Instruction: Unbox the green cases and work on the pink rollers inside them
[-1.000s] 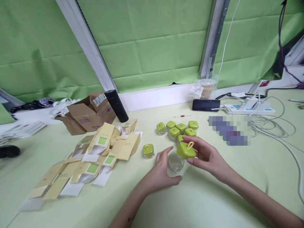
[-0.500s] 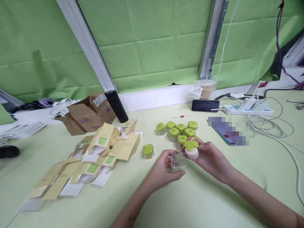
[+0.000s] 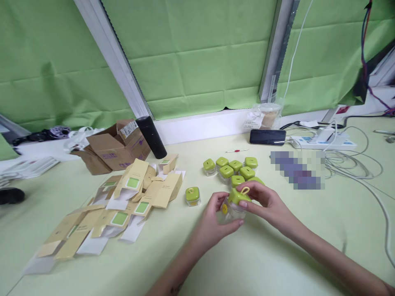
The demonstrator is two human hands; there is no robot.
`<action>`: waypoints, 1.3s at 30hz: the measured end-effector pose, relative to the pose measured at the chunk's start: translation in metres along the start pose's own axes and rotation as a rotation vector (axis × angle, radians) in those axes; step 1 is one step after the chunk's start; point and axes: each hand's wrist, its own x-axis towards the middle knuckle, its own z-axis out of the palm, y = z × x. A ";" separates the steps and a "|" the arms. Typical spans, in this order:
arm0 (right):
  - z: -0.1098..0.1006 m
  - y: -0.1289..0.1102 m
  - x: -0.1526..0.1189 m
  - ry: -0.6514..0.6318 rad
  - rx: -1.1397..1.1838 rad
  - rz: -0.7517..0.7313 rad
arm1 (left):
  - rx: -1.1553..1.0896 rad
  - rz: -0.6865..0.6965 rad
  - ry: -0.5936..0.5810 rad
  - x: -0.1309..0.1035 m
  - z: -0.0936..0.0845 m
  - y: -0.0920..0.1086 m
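My left hand is closed around a small clear plastic box, with a round yellow sticker showing on its side. Over the mouth of that box, my right hand pinches a green lid with a yellow loop on top. The lid is tilted, and whether it is seated I cannot tell. Just beyond my hands stand several green-lidded clear boxes, their tops slotted. One more green-lidded box, with a loop on its lid, sits apart to the left.
Flattened tan cartons are heaped on the left. Behind them are an opened cardboard box and a black cylinder. A thin red-and-white tool, a dark phone, a power strip and white cables lie toward the back and right.
My right hand has moved left and brought the green lid, with a pale rounded piece under it, onto the clear box. My left hand stays around the box.
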 end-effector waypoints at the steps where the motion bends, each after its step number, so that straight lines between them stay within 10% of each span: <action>1: 0.001 0.001 0.000 0.019 0.029 0.009 | 0.062 0.038 0.041 -0.001 0.001 0.000; 11: 0.020 0.010 -0.007 0.073 -0.001 -0.031 | 0.382 0.308 0.215 -0.004 0.008 -0.009; 39: 0.026 0.016 -0.011 0.116 -0.054 -0.061 | 0.413 0.338 0.203 -0.005 0.007 -0.008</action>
